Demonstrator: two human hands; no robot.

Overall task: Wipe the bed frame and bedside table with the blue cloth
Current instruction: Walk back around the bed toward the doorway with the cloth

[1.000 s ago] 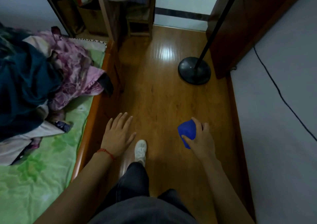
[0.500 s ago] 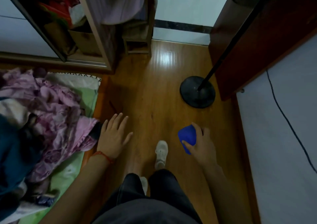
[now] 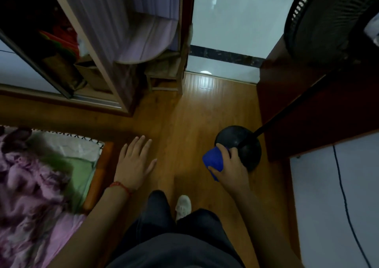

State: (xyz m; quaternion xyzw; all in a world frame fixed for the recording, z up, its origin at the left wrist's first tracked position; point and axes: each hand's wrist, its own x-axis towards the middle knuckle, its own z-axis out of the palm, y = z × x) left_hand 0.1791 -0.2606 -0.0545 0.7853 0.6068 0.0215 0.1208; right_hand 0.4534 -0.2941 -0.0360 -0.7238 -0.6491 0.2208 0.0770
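1. Beside the corner of a bed, on a glossy wooden floor [image 3: 184, 124], a person stands with both hands out ahead, one white shoe [image 3: 183, 206] forward.

2. Right hand [image 3: 231, 167]: fingers and thumb are curled round the blue cloth [image 3: 213, 160], bunched into a wad in the palm. Held that way it looks ready to be pressed flat on a surface, though at present it touches nothing and hangs above the floor, just in front of the black round base [image 3: 246, 146] of a standing fan.

3. Left hand [image 3: 134, 163]: spread, fingers straight and slightly apart, holding nothing. It hovers just beside the orange-brown bed frame [image 3: 101, 165], probably held out for balance or to brace on the rail. A red string bracelet [image 3: 121, 185] circles the wrist.

4. Along the mattress edge the bed frame shows as a rounded wooden rail. Green sheet [image 3: 81, 169] and a rumpled pink floral blanket [image 3: 26, 185] lie right up to it, so bedding may need nudging aside before the cloth can run along the top.

5. No bedside bench is in sight from this angle. An open wardrobe [image 3: 82, 52] stands past the foot of the bed, and a black cable [image 3: 344, 196] trails down the pale wall on the right.

6. Judged from this: wiping has not begun; the cloth is well apart from the frame, across the person's body.
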